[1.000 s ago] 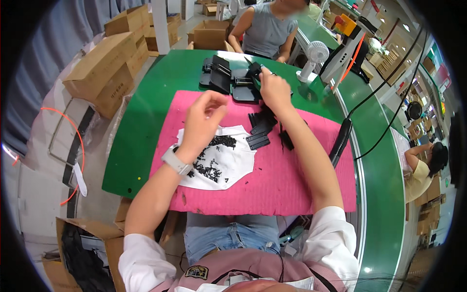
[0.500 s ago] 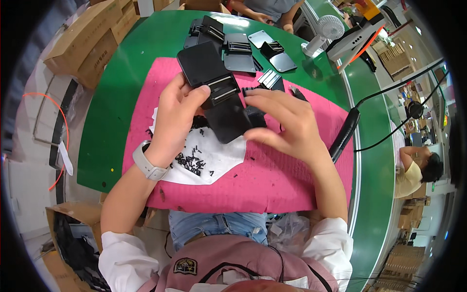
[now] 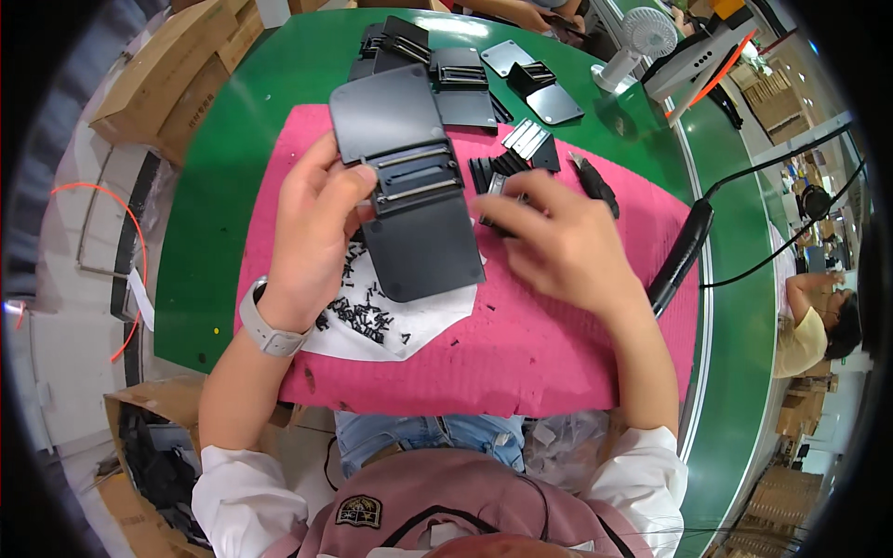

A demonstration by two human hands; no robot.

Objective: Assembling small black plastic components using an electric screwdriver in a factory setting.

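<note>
Left hand point(image 3: 321, 200) grip is clamped on a black hinged panel point(image 3: 419, 172), thumb near the hinge, panel held up over the pink mat point(image 3: 521, 363) at about 11 o'clock of the mat's middle. Right hand point(image 3: 569, 240) at 4 o'clock from the panel, motion-blurred, fingers curled by a pile of black strips point(image 3: 484, 175) — cannot tell whether its grip has hold of one. White cloth point(image 3: 437, 321) with loose black screws point(image 3: 363, 321) at 7 o'clock from the panel, partly behind it. Black cutter point(image 3: 597, 186) at 1 o'clock from the right hand; black corded tool point(image 3: 684, 256) at 3 o'clock. More hinged panels point(image 3: 465, 107) on the green bench point(image 3: 214, 214) at 1 to 2 o'clock from the held one — white fan point(image 3: 648, 35) beyond.
</note>
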